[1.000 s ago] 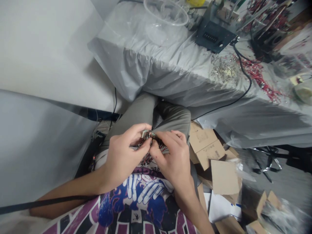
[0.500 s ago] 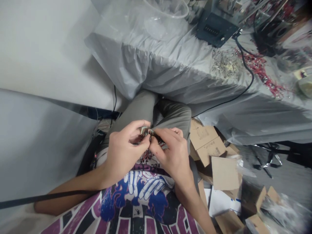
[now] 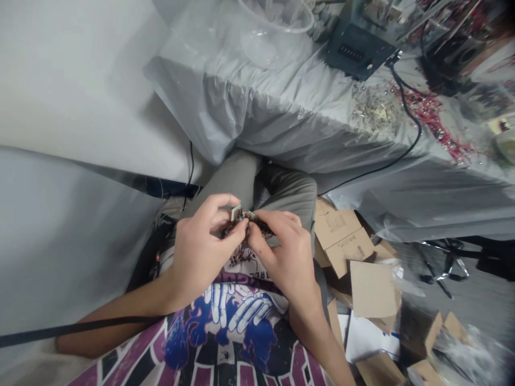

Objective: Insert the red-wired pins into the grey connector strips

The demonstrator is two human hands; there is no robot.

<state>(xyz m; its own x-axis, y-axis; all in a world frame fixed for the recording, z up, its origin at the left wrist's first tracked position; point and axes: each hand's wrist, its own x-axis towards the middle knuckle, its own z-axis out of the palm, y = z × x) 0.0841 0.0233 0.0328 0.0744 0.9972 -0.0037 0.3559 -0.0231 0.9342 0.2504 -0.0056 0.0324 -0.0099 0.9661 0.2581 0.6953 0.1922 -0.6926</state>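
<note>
Above my lap, both hands work close together with their fingertips almost touching. My left hand [image 3: 201, 246] pinches a small circuit board [image 3: 236, 213] with a pale edge and dark parts on it. Between the thumb and fingers of my right hand [image 3: 284, 241] is a small wired piece [image 3: 251, 215], whose exact kind I cannot make out. Thin dark and red wires [image 3: 241, 254] hang below the fingers in front of the printed shirt. Fingers hide much of both pieces, and I cannot tell whether they are joined.
Ahead stands a table [image 3: 277, 107] draped in grey plastic sheeting. On it are a clear tub [image 3: 277, 21], a dark blue box-shaped device [image 3: 358, 51] with a black cable [image 3: 414, 134], and scattered red wires [image 3: 438, 120]. Opened cardboard boxes [image 3: 344, 236] lie on the floor at right.
The left fingers have lifted and tilted slightly, so more of the small circuit board shows. My right hand stays nearly in place, its grip slightly shifted.
</note>
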